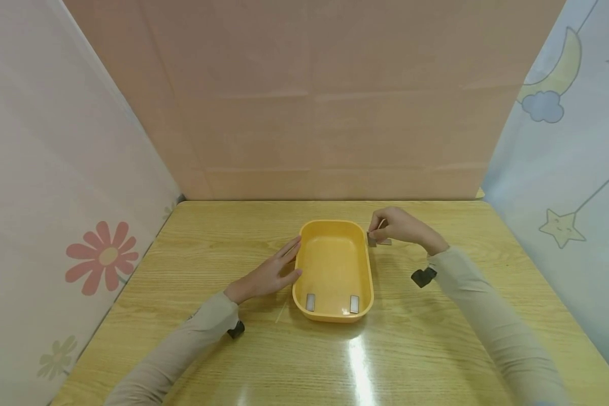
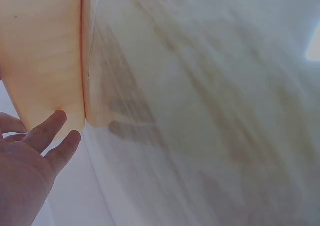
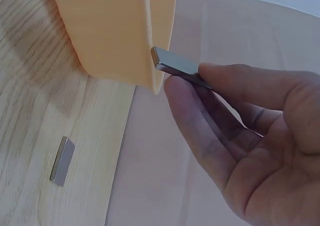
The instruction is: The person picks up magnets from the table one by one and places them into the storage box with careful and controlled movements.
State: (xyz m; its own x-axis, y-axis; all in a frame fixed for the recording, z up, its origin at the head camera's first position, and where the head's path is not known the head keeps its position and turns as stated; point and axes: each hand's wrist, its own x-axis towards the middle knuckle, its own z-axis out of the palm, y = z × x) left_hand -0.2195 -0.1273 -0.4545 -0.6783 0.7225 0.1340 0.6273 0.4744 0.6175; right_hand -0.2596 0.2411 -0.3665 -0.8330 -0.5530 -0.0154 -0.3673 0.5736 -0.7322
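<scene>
A yellow rectangular plastic basin (image 1: pixel 332 262) with rounded corners sits on the table. My left hand (image 1: pixel 266 275) touches its left wall with fingers extended. Between thumb and fingers, my right hand (image 1: pixel 400 224) pinches a small flat silver metal block (image 3: pixel 177 64) beside the basin's right rim. A second such block (image 3: pixel 62 162) lies on the table beneath that hand, partly covered by the hand in the head view. Inside the basin at its near end are two more blocks, one on the left (image 1: pixel 310 302) and one on the right (image 1: pixel 354 304).
The wooden table (image 1: pixel 223 231) meets a plain pinkish backdrop (image 1: pixel 309 141) behind the basin. Printed curtains stand on both sides, a flower one (image 1: pixel 40 169) at left and a star one (image 1: pixel 588 186) at right. Light glares off the table in front.
</scene>
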